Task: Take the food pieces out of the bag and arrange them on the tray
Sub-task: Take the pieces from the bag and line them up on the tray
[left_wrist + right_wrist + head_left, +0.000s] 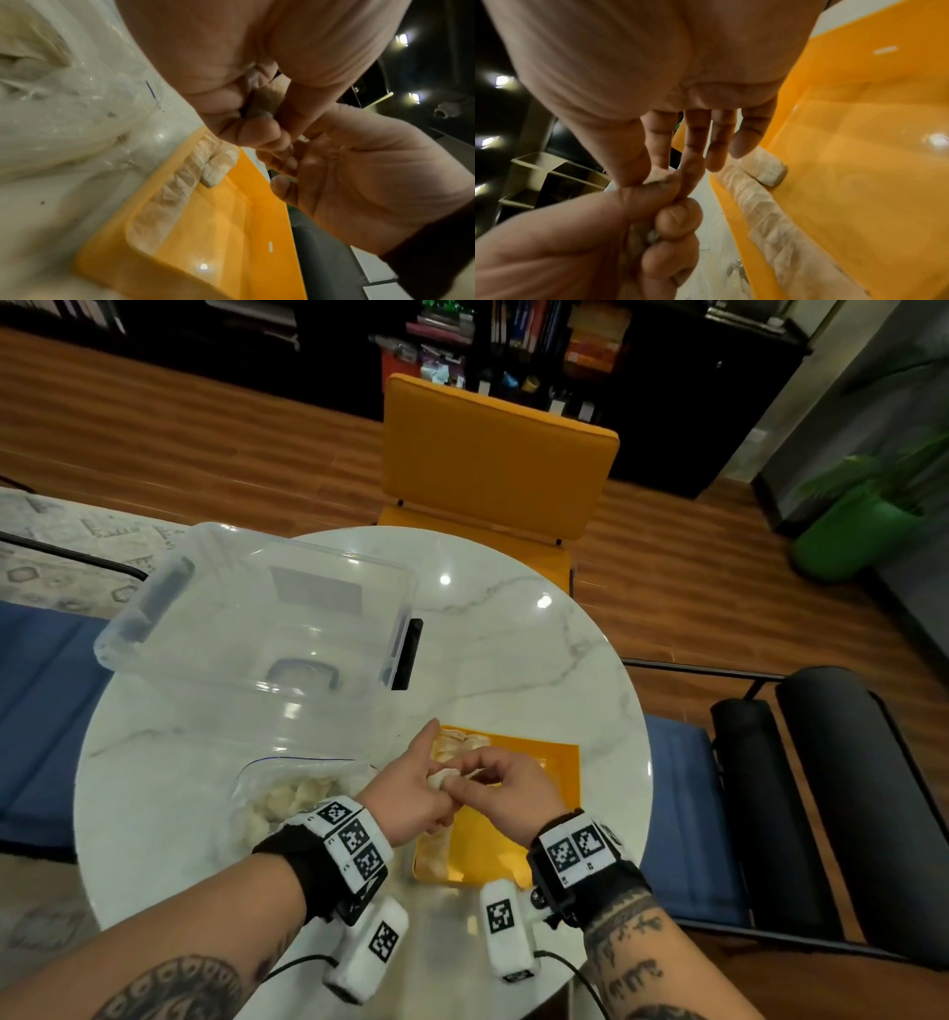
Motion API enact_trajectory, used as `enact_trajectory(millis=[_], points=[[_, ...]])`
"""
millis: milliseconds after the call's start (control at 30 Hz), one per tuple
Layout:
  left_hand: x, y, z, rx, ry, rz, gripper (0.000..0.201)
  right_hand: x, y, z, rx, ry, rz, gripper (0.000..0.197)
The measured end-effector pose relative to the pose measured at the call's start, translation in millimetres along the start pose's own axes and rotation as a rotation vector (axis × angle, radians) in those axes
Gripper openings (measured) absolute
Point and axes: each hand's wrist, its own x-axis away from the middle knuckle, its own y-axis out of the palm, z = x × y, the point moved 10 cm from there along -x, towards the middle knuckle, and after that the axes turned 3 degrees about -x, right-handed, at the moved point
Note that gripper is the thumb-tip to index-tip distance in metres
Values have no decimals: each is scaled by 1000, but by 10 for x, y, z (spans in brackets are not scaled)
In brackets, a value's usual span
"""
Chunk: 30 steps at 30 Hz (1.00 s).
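Observation:
A pale food piece (437,780) sits between my two hands above the left edge of the orange tray (544,762). My left hand (411,806) curls its lower fingers around it, index finger pointing away. My right hand (488,775) pinches the same piece (660,175) with thumb and forefinger, other fingers loosely extended. In the left wrist view the piece (264,101) shows inside the curled fingers. A row of food pieces (174,194) lines the tray's (226,239) left side, one more piece (762,169) beside its far end. The clear bag (287,793) holding several pieces lies left of the tray.
A large clear plastic bin (257,618) stands at the back left of the round marble table (539,660), a black object (408,654) against its right side. An orange chair (493,459) faces the far edge. The tray's right part (859,162) is bare.

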Motion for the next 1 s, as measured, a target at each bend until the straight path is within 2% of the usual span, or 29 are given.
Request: enact_trajectory(millis=[133, 267, 367, 533, 633, 767, 933, 1000], points=[[68, 85, 79, 40, 62, -2, 97, 109, -135, 0, 42, -26, 64, 14], [173, 173, 213, 24, 100, -6, 50, 186, -334, -69, 121, -54, 99, 24], [211, 95, 212, 8, 95, 107, 10, 258, -512, -184, 193, -82, 139, 22], [255, 118, 287, -95, 110, 140, 10, 344, -621, -347, 317, -169, 197, 5], [260, 123, 306, -166, 118, 162, 19, 384, -638, -368, 259, -202, 231, 11], [270, 65, 262, -73, 98, 220, 19, 398, -631, -142, 114, -120, 265, 26], [245, 35, 109, -98, 46, 233, 19, 327, -330, 210, 105, -30, 166, 38], [219, 32, 44, -104, 23, 207, 15, 282, -286, 290, 77, -6, 170, 25]])
